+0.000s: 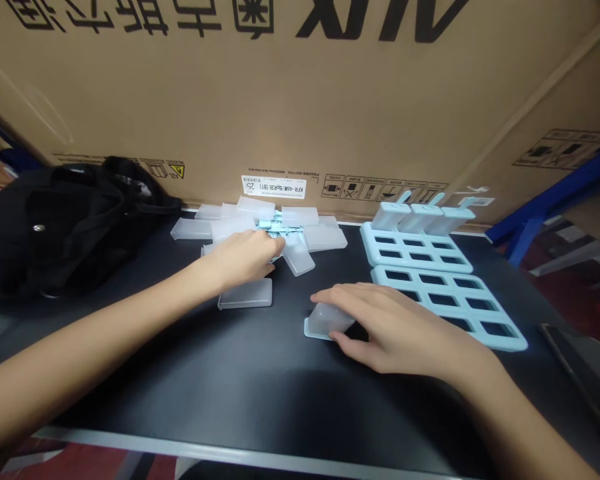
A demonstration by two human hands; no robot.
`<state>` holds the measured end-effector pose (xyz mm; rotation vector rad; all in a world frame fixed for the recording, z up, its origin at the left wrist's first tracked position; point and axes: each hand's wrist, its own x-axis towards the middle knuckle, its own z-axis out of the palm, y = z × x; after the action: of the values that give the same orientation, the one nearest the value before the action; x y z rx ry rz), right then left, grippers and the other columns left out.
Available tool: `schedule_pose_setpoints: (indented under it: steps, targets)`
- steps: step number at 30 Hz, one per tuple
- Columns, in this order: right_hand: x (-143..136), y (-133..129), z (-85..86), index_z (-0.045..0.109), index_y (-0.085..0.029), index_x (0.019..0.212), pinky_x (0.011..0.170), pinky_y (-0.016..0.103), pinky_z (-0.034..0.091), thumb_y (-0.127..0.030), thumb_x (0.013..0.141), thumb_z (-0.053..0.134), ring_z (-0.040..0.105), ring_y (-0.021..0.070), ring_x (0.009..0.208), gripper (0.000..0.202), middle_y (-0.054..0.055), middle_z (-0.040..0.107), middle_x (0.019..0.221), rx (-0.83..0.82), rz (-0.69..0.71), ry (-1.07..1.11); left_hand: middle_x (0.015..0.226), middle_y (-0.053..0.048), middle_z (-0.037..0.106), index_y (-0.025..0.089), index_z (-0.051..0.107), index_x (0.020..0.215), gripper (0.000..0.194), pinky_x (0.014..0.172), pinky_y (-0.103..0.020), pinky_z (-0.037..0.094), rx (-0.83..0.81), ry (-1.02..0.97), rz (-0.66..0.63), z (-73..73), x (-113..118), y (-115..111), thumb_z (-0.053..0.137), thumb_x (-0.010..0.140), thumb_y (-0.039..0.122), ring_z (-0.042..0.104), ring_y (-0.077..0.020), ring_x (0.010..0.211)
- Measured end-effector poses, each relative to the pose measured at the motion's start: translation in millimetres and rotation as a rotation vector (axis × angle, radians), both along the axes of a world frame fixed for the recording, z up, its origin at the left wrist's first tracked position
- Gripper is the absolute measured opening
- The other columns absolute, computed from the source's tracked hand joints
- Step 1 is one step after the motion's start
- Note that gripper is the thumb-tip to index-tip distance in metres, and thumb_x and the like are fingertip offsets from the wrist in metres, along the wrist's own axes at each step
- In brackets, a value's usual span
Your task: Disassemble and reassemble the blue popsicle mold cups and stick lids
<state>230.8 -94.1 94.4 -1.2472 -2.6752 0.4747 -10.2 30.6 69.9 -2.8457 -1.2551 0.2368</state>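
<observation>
My right hand (380, 327) is closed around a translucent popsicle mold (325, 322), which rests on the black table with a light blue rim at its left end. Toward the back, my left hand (247, 257) has its fingers curled down at a heap of light blue popsicle sticks (280, 228). Its fingertips are partly hidden, so what they pinch does not show. Several clear mold sleeves (325, 237) lie loosely around the sticks. One more sleeve (246, 294) lies just below my left hand.
At the right sit two light blue mold racks (415, 257) with rectangular slots. Three molds with stick lids (425, 219) stand upright in the rear rack. A black bag (65, 227) lies at the left. A large cardboard box (280, 107) stands behind the table.
</observation>
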Motion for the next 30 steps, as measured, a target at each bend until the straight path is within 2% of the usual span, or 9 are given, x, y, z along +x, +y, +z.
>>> schedule_pose_setpoints:
  steps: [3, 7, 13, 18, 21, 24, 30]
  targets:
    - [1.5, 0.5, -1.2, 0.055, -0.022, 0.131, 0.084, 0.035, 0.051, -0.021, 0.089, 0.055, 0.067, 0.0215, 0.103, 0.042, 0.007, 0.070, 0.119, 0.009, -0.009, 0.023, 0.088, -0.008, 0.070, 0.020, 0.062, 0.101, 0.019, 0.059, -0.030, 0.042, -0.049, -0.024, 0.028, 0.8, -0.3, 0.3, 0.057, 0.083, 0.020, 0.067, -0.0243, 0.077]
    - [5.6, 3.3, 1.3, 0.056, -0.024, 0.130, 0.082, 0.032, 0.050, -0.022, 0.088, 0.058, 0.068, 0.0210, 0.100, 0.042, 0.005, 0.070, 0.120, 0.018, -0.046, 0.047, 0.090, -0.004, 0.073, 0.023, 0.061, 0.109, 0.031, 0.059, -0.028, 0.041, -0.181, -0.100, -0.004, -0.6, -3.1, 3.6, 0.064, 0.077, 0.024, 0.068, -0.0229, 0.081]
    - [17.0, 8.2, 3.8, 0.054, -0.025, 0.129, 0.075, 0.031, 0.050, -0.027, 0.088, 0.059, 0.067, 0.0195, 0.090, 0.041, 0.004, 0.069, 0.113, 0.003, -0.091, 0.080, 0.089, -0.003, 0.075, 0.024, 0.063, 0.106, 0.035, 0.058, -0.028, 0.039, -0.187, -0.090, -0.015, -1.8, -4.3, 6.7, 0.059, 0.072, 0.017, 0.068, -0.0237, 0.083]
    - [26.7, 10.4, 2.5, 0.044, -0.027, 0.139, 0.078, 0.035, 0.055, -0.031, 0.089, 0.061, 0.068, 0.0208, 0.093, 0.053, 0.006, 0.067, 0.114, -0.057, -0.182, 0.242, 0.085, -0.001, 0.075, 0.022, 0.062, 0.098, 0.029, 0.060, -0.028, 0.043, -0.220, -0.180, -0.007, 15.0, -9.0, 3.8, 0.059, 0.070, 0.015, 0.068, -0.0201, 0.075]
    - [31.0, 12.6, 4.2, 0.035, -0.026, 0.143, 0.078, 0.036, 0.057, -0.032, 0.089, 0.061, 0.068, 0.0209, 0.089, 0.060, 0.006, 0.068, 0.107, -0.067, -0.233, 0.423, 0.084, 0.000, 0.074, 0.021, 0.061, 0.094, 0.022, 0.064, -0.026, 0.047, -0.296, -0.308, -0.034, 31.7, -15.5, -6.4, 0.060, 0.072, 0.016, 0.069, -0.0176, 0.076]
    - [32.9, 15.1, 5.8, 0.030, -0.026, 0.144, 0.075, 0.037, 0.058, -0.034, 0.090, 0.060, 0.067, 0.0196, 0.082, 0.062, 0.005, 0.067, 0.102, -0.036, -0.279, 0.577, 0.085, 0.001, 0.073, 0.021, 0.059, 0.095, 0.021, 0.065, -0.024, 0.048, -0.379, -0.448, -0.120, 43.2, -16.1, -24.3, 0.060, 0.075, 0.016, 0.068, -0.0145, 0.073]
    - [28.1, 19.1, 1.2, 0.035, -0.027, 0.136, 0.064, 0.029, 0.054, -0.036, 0.090, 0.062, 0.067, 0.0179, 0.084, 0.055, 0.005, 0.064, 0.104, -0.071, -0.326, 0.747, 0.083, 0.003, 0.069, 0.021, 0.053, 0.094, 0.021, 0.061, -0.021, 0.049, -0.573, -0.649, -0.212, 42.6, 2.5, -51.0, 0.062, 0.077, 0.014, 0.065, -0.0110, 0.067]
